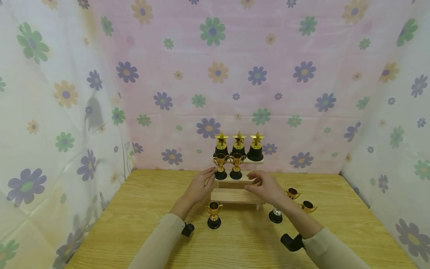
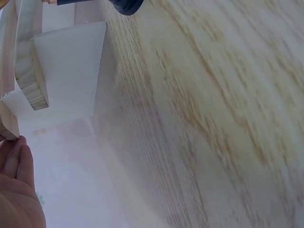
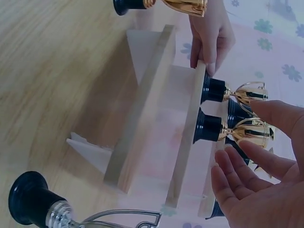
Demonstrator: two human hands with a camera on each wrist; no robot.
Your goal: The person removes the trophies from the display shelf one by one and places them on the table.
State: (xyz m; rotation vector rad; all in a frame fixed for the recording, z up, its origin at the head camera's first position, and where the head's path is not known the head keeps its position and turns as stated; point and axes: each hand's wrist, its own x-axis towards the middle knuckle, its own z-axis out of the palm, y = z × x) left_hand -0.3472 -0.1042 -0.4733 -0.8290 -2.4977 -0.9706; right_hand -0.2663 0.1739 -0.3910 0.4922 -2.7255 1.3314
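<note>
A small three-step wooden stand (image 1: 231, 195) holds two gold cup trophies (image 1: 220, 160) on its middle step and three gold star trophies (image 1: 256, 144) on its top step. My left hand (image 1: 201, 184) is at the left end of the middle step, its extended fingertips touching the board end (image 2: 8, 122) beside the leftmost cup's black base. To the right of the second cup (image 3: 249, 132), my right hand (image 1: 265, 185) hovers by the stand. Its fingers are loosely bent, with nothing between thumb and fingertips. In the right wrist view they overlap that cup.
One gold cup (image 1: 214, 215) stands on the wooden table (image 1: 141, 224) in front of the stand. Right of the stand are a silver cup (image 1: 276, 216), partly behind my right forearm, and two gold cups (image 1: 307, 206). Flowered cloth (image 1: 235, 74) encloses the table's back and sides.
</note>
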